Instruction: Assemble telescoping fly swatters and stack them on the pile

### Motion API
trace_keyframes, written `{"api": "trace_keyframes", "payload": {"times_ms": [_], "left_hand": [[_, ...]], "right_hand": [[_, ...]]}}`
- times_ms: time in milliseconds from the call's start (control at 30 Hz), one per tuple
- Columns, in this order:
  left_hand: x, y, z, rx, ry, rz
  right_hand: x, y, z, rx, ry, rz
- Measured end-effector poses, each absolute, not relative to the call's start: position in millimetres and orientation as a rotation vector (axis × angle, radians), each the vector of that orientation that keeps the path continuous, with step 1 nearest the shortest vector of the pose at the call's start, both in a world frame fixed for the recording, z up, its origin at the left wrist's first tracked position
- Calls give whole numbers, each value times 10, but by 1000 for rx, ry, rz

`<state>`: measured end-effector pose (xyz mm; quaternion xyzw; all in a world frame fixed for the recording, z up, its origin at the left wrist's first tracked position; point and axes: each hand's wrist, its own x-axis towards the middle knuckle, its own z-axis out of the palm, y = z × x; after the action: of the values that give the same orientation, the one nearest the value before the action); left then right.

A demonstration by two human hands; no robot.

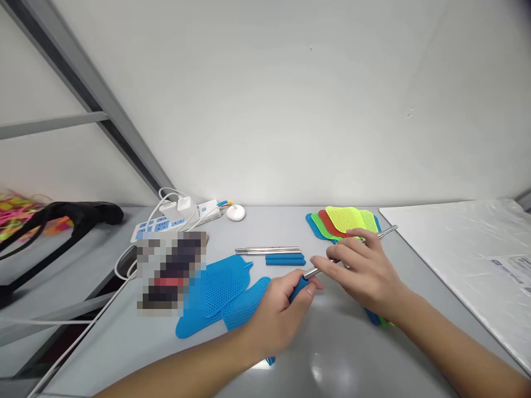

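Observation:
My left hand is closed around a blue handle grip. A thin metal rod runs out of the grip's top end, slanting up to the right. My right hand has its fingers bent over this rod, pinching it along its middle; the far tip sticks out past the knuckles. Left of my left hand lie blue perforated fly swatter heads, partly overlapping. Several loose metal rods and blue handle grips lie behind my hands. Beyond my right hand, colored fly swatters are fanned out, their lower parts mostly hidden.
A power strip with plugged-in chargers and white cables stands at the back left, beside a white round object. A pixelated patch covers something near it. Plastic-wrapped white board lies right. A black frame stands far left.

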<state>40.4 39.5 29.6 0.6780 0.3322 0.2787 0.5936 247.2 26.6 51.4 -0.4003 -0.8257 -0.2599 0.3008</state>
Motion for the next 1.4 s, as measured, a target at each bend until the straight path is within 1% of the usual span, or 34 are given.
{"api": "trace_keyframes", "payload": {"times_ms": [167, 300, 500, 567, 667, 733, 900, 1033, 1100, 1267, 1400], "left_hand": [[423, 428, 306, 1686, 810, 605], [424, 474, 299, 1914, 817, 592], [390, 525, 301, 2129, 819, 571], [374, 530, 322, 2155, 828, 570], [348, 544, 372, 2177, 875, 528], [336, 556, 402, 2173, 909, 504], [342, 558, 404, 2207, 951, 484], [362, 556, 373, 2290, 952, 454], [365, 567, 371, 2313, 961, 460], [345, 591, 351, 2288, 939, 531], [309, 610, 319, 2148, 947, 683]], "right_hand": [[2412, 229, 538, -1083, -2294, -746], [2344, 181, 579, -1102, -2379, -764], [2227, 120, 566, -1169, -2352, -748], [2268, 133, 583, -1182, -2287, -789], [2417, 189, 639, -1230, -2021, -817], [2530, 236, 669, -1238, -1800, -664], [2637, 261, 638, -1079, -1335, 8], [2521, 186, 563, -1170, -1171, 511], [2441, 164, 502, -1164, -1148, 650], [2314, 192, 313, -1113, -1291, 906], [2317, 243, 310, -1156, -1224, 967]]}}
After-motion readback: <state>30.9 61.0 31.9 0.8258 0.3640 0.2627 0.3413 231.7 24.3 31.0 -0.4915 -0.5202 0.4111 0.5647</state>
